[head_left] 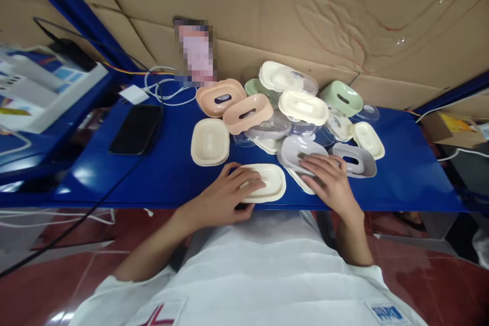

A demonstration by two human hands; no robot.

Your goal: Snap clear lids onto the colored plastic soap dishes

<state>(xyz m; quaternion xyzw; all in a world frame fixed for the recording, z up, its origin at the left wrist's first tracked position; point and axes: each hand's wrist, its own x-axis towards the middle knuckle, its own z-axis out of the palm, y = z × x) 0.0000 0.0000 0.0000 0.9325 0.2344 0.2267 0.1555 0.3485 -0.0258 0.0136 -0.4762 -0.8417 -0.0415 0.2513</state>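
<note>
My left hand (229, 194) curves over the left end of a cream oval plastic lid (273, 183) lying at the table's front edge. Its fingers are on top and the thumb is at the near side. My right hand (329, 178) reaches over a pale grey oval tray-like piece (292, 150), fingers spread across its near side. Under that piece, another cream lid (303, 182) shows partly, its rest hidden by the hand. Close to the right hand lies a grey tissue-box-shaped cover (359, 160) with an oval slot.
Behind the hands are peach covers (248, 113), a green cover (342, 98), more cream pieces (303, 107) and clear plastic parts. A cream lid (210, 142) and a black phone (135, 130) lie left. A white charger (133, 94) with cables sits before the cardboard wall (244, 5).
</note>
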